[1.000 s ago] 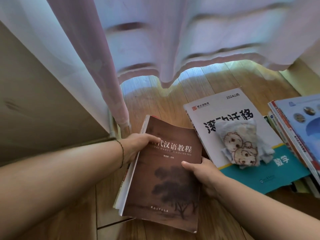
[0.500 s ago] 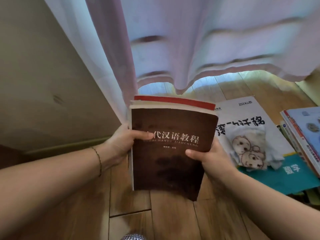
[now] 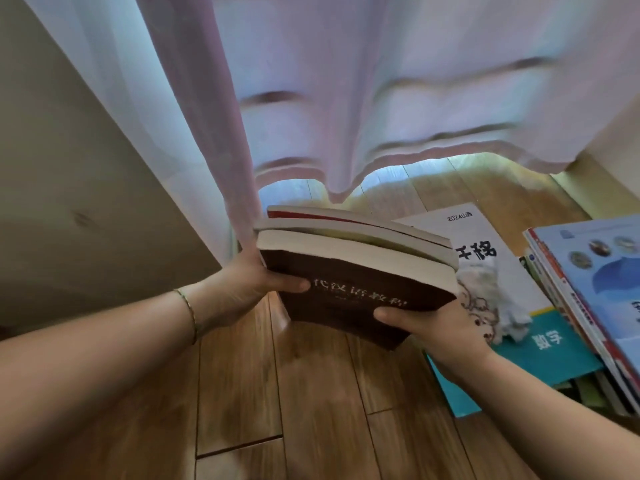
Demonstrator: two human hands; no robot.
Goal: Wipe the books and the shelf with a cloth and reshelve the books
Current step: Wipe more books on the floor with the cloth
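Note:
I hold a small stack of books above the wooden floor, tilted so the page edges face me. The brown book lies on top of the stack, and a red-covered book shows at the far side. My left hand grips the stack's left edge, thumb on the brown cover. My right hand grips the right near corner. A white cloth with puppy prints lies on a white and teal workbook on the floor to the right.
A sheer pink-white curtain hangs ahead, its hem just above the floor. A beige panel fills the left side. A pile of several books with a blue cover on top lies at the right edge. Wood floor stretches below.
Both hands lifted the stack of books off the floor and tipped it up. The view swung upward with them.

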